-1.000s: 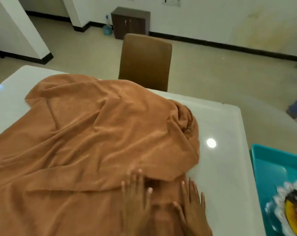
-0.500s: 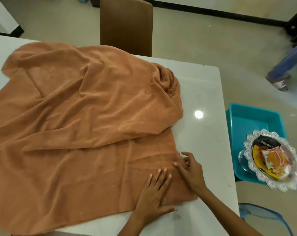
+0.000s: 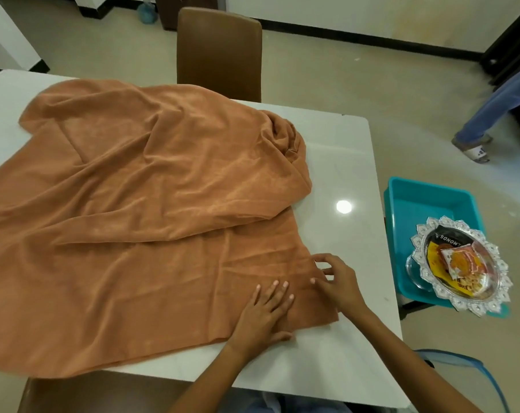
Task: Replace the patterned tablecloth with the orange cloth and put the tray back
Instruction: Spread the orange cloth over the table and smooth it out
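Left hand (image 3: pixel 266 311) lies flat, fingers straight, pressing the orange cloth (image 3: pixel 139 222) near its near-right corner. Right hand (image 3: pixel 337 280) just beside it at the cloth's right edge, fingers bent; whether it pinches the fabric I cannot tell. Cloth is rust-orange, wrinkled, far half folded back over itself, bunched at the far right, covering most of the white desk (image 3: pixel 345 162); left side cut off by the frame. Tray (image 3: pixel 422 257), clear with scalloped rim, holds snack packets, sits on a teal tub (image 3: pixel 425 201) right of the desk. Packet print mostly unreadable.
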The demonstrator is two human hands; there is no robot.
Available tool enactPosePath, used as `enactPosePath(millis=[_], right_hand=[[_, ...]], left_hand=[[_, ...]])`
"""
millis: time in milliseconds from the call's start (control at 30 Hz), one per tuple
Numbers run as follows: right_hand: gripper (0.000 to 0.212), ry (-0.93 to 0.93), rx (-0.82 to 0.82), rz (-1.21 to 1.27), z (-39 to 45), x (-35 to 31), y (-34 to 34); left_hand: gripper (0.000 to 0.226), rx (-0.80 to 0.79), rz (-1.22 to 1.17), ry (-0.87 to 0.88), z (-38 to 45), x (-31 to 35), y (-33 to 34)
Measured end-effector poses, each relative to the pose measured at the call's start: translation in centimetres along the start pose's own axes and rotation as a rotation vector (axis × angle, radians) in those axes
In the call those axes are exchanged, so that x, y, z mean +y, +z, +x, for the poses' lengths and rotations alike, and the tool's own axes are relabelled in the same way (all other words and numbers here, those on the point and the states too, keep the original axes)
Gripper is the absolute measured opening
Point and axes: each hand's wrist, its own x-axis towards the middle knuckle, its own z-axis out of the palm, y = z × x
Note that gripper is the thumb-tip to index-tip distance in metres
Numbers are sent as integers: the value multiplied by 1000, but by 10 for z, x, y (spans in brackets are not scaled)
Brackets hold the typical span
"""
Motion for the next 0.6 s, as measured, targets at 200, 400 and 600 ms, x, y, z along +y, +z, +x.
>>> enactPosePath(millis=[200,400,600], right_hand=[[47,-28,-49,-294,-18,23,-4],[32,-55,-171,-380,-30,29,-13],[49,-277,-202,-252,-46,-11,-40]], left_hand=[[56,27,-77,-61,-3,6,-1],[56,156,-347,-159,-6,26,-15],[57,405,-521,-265,-22,43,-31]])
